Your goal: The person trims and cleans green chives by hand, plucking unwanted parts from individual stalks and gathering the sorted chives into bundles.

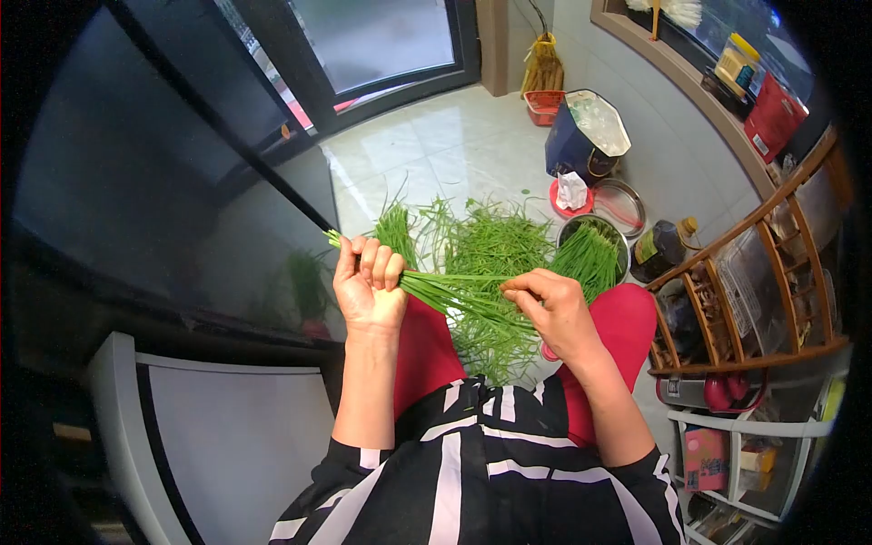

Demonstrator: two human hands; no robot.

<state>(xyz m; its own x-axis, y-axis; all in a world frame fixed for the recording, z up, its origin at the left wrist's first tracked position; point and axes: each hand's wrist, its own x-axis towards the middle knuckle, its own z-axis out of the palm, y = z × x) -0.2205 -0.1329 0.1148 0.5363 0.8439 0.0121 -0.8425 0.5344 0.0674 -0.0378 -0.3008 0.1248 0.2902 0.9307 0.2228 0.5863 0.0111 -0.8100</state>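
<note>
My left hand [371,282] is closed round a bunch of long green stalks [450,295], with the pale cut ends poking out at its left. The leafy ends stretch right toward my right hand [549,304], whose thumb and fingers pinch the tips of some stalks. Below my hands a loose heap of green stalks [500,241] lies spread on the floor. A smaller bunch [395,232] rests at the heap's left. Right of the heap, a metal pot [620,250] holds more green stalks.
Beyond the pot are a red lid with crumpled tissue [571,193], a dark blue bin [563,136] and a red basket [543,107]. A dark bottle [658,252] and a wooden rack [727,300] stand at the right. A grey cabinet [241,436] is at the lower left.
</note>
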